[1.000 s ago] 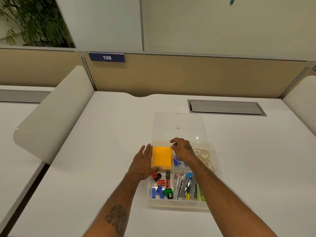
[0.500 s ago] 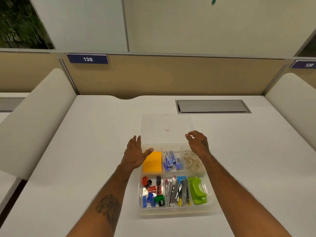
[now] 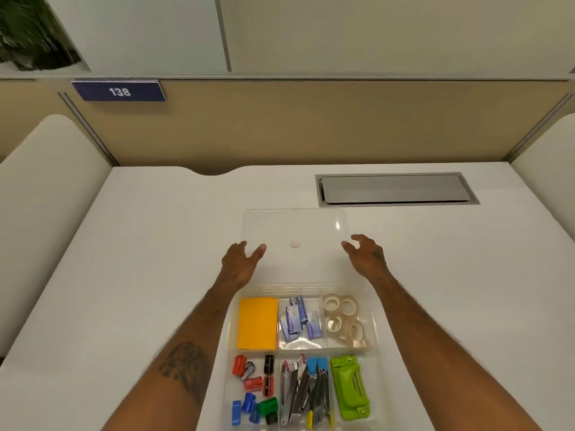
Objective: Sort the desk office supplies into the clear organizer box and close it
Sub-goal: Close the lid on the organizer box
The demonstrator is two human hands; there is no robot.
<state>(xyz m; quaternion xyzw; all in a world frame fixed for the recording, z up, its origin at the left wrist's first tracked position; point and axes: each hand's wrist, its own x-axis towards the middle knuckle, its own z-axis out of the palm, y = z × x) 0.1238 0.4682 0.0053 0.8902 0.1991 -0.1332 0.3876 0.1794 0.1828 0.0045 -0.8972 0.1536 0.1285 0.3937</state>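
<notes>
The left hand [image 3: 241,262] is spread open at the left edge of the flat clear plastic lid [image 3: 295,225], with its thumb reaching over that edge. The right hand [image 3: 365,255] hangs loosely curled just beside the lid's right edge and holds nothing. Whether either hand actually touches the see-through lid is hard to make out. The lid lies folded back on the white table [image 3: 140,275] behind the clear compartmented organizer box [image 3: 375,334]. The box is filled, and its near edge is cut off by the frame.
</notes>
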